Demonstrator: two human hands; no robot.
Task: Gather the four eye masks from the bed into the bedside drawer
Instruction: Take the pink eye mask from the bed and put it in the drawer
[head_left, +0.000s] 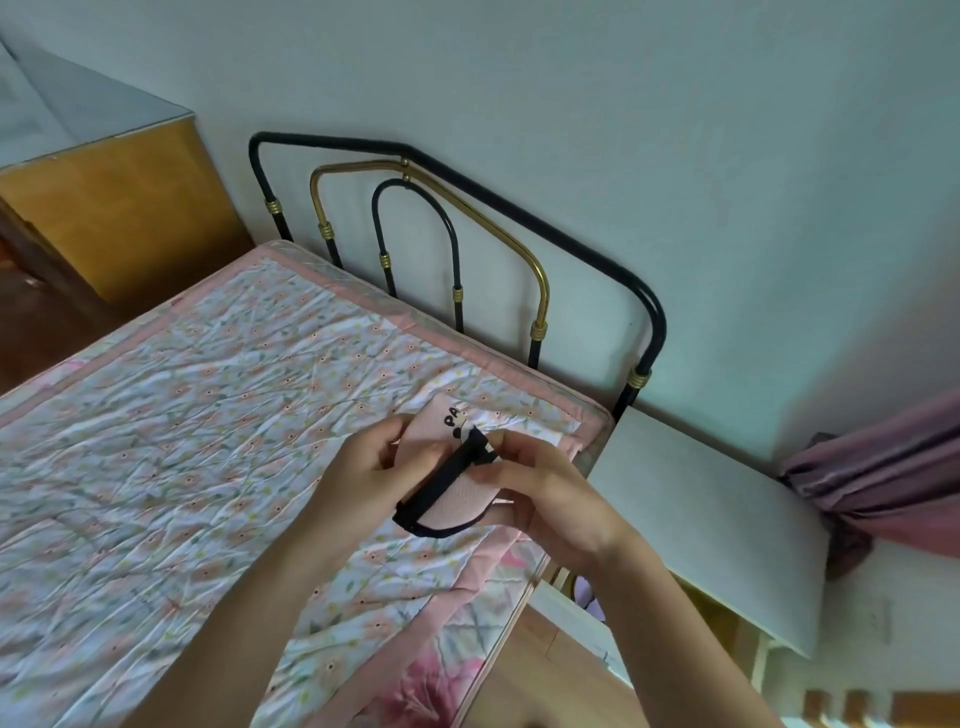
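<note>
Above the bed's right corner, both hands hold a pink eye mask (457, 496) with a black trim, a black strap and a panda print. My left hand (387, 457) grips its left side. My right hand (540, 486) pinches the black strap at the mask's top. The bedside table (717, 525) with a white top stands right of the bed. Below its top, an open drawer (582, 597) shows a small part of its inside. No other eye mask lies in sight on the floral quilt (208, 415).
A black and brass metal headboard (467, 249) stands against the wall. A yellow wooden cabinet (119, 208) is at the far left. A mauve curtain (893, 478) hangs at the right. Wooden floor shows between bed and bedside table.
</note>
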